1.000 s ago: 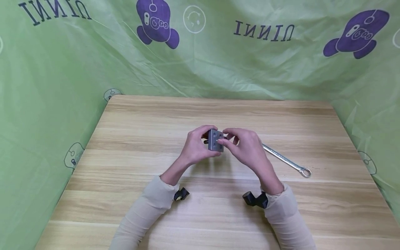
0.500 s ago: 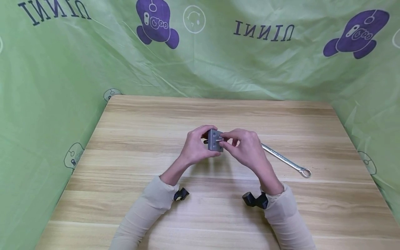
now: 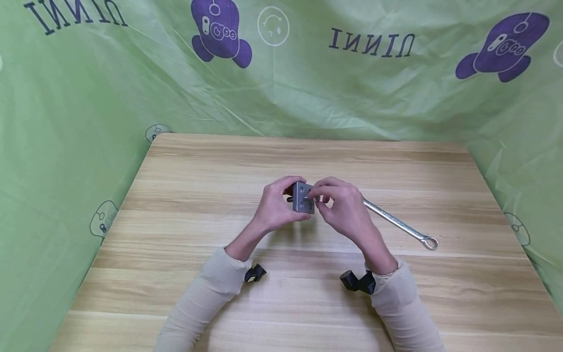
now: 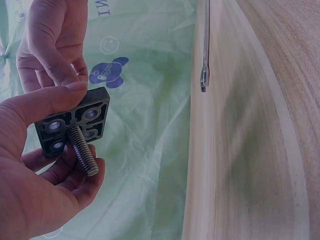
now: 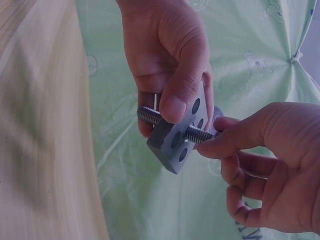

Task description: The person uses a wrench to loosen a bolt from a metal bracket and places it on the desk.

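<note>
My left hand [image 3: 276, 205] grips a grey square block [image 3: 297, 207] by its edges, held up above the table. Several round holes show in its face, and the left wrist view reveals a ribbed back. A threaded bolt [image 5: 198, 134] runs through the block's middle, and its far end [image 4: 84, 154] sticks out behind, beside my left fingers. To the right of the block, my right hand [image 3: 345, 208] pinches the bolt's near end between thumb and forefinger. Those fingertips hide the tip of that end. In the right wrist view my other right fingers are curled loosely below.
A combination wrench [image 3: 398, 222] lies on the wooden table [image 3: 211, 161] right of my hands, partly behind the right one. Green printed cloth [image 3: 281, 88] surrounds the back and sides. Black camera mounts [image 3: 358, 282] sit at both wrists.
My right fingers have shifted along and around the bolt's end, the forefinger now over it and the thumb lower. The left hand and the block have stayed still.
</note>
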Available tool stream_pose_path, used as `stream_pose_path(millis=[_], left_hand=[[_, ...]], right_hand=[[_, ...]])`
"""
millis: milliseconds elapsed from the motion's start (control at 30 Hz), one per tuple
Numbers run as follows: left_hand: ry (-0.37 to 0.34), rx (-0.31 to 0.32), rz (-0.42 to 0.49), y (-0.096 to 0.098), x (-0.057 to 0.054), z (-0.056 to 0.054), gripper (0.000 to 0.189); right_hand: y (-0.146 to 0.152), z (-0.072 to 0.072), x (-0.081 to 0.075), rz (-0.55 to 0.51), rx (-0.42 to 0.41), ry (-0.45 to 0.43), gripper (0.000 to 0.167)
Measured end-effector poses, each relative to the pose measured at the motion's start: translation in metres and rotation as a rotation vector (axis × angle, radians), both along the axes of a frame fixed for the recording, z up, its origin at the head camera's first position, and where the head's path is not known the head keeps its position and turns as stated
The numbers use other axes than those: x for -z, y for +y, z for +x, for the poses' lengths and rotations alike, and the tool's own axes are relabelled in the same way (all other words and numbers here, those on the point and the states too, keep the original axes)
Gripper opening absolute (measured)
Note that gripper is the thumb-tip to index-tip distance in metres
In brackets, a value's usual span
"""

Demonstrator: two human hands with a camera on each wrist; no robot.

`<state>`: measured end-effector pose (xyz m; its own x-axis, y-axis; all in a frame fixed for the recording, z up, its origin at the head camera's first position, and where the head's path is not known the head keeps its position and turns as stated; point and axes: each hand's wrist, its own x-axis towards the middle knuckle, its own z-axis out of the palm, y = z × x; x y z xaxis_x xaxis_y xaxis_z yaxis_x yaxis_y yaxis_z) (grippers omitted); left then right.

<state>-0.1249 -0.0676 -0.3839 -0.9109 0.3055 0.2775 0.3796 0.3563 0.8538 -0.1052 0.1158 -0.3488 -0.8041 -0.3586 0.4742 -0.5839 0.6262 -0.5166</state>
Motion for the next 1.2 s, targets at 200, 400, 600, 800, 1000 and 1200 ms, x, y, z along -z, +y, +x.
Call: stream_pose_path(millis=[200,400,600,800,1000,1200], left_hand=[[-0.001,-0.006,-0.002,0.0001,0.0007,-0.0003,0.069],[-0.001,-0.006,-0.001,-0.0003,0.0015,-0.0006,0.068],[-0.009,-0.007,-0.008,-0.0006,0.0014,0.0001,0.068],[-0.007,-0.011,-0.009,-0.0003,0.0006,0.0004,0.069],[-0.01,-0.01,-0.009,-0.0002,0.0007,-0.0002,0.07],[-0.015,-0.011,-0.006,-0.0002,0.0002,-0.0005,0.069]], right_hand=[[0.002,0.0002,-0.0009,0.009,-0.025,-0.013,0.024],[0.0063,0.0002,-0.0037,-0.01,0.02,-0.091,0.03],[0.0062,-0.0019,-0.0063,0.047,0.122,-0.24,0.035],[0.0063,-0.0035,-0.0057,0.07,0.14,-0.273,0.027],[0.0059,-0.0028,-0.0058,0.05,0.098,-0.211,0.02],[0.0079,-0.0021,-0.0053,0.029,0.041,-0.103,0.019]])
